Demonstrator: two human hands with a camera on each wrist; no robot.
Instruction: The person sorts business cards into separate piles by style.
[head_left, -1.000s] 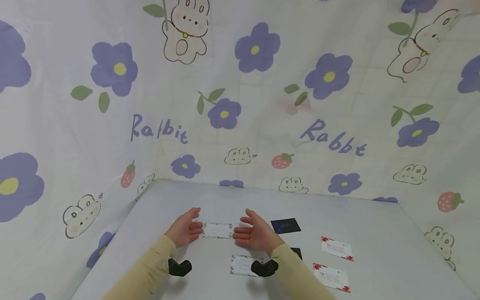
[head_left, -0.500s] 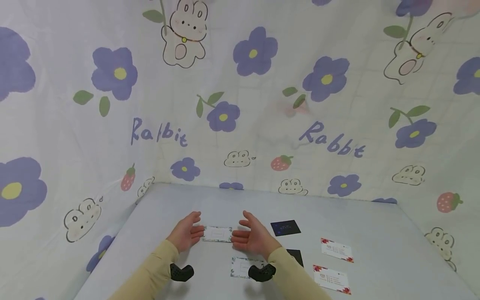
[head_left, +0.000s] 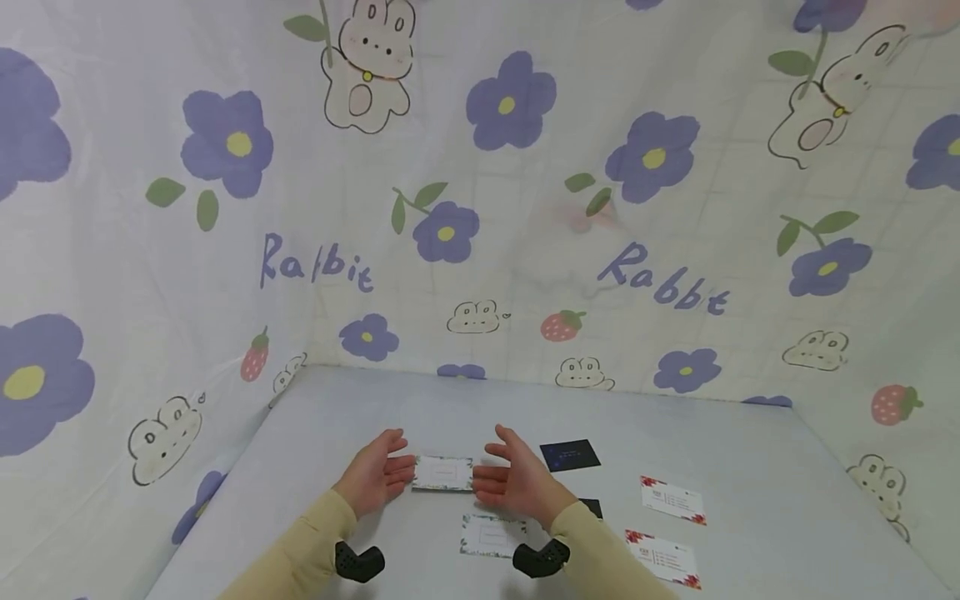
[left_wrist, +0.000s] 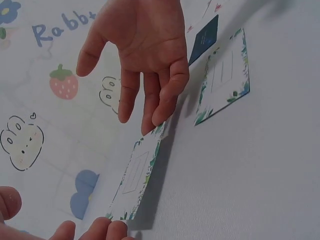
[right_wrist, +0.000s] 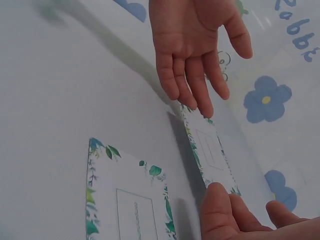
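Observation:
A white card with a green leafy border [head_left: 442, 472] spans the gap between my two hands, its short ends at the fingertips. Shadow beneath the card [left_wrist: 135, 172] in the left wrist view shows it raised a little off the table. My left hand [head_left: 375, 477] touches its left end with fairly straight fingers. At the opposite end, the fingers of my right hand [head_left: 525, 483] are likewise extended, thumb apart and pointing up. A second leafy-bordered card [head_left: 491, 534] lies flat on the table, nearer to me, below the raised one.
Right of my hands lies a dark card [head_left: 570, 455], with another dark card [head_left: 592, 507] partly hidden by my right arm. Two white cards with red flowers, one farther [head_left: 672, 500] and one nearer [head_left: 663, 558], lie farther right. A rabbit-and-flower patterned curtain [head_left: 510, 275] surrounds the white table [head_left: 750, 467].
The leafy card between my hands has risen off the table and shifted slightly right along with both hands. The other cards stay in place.

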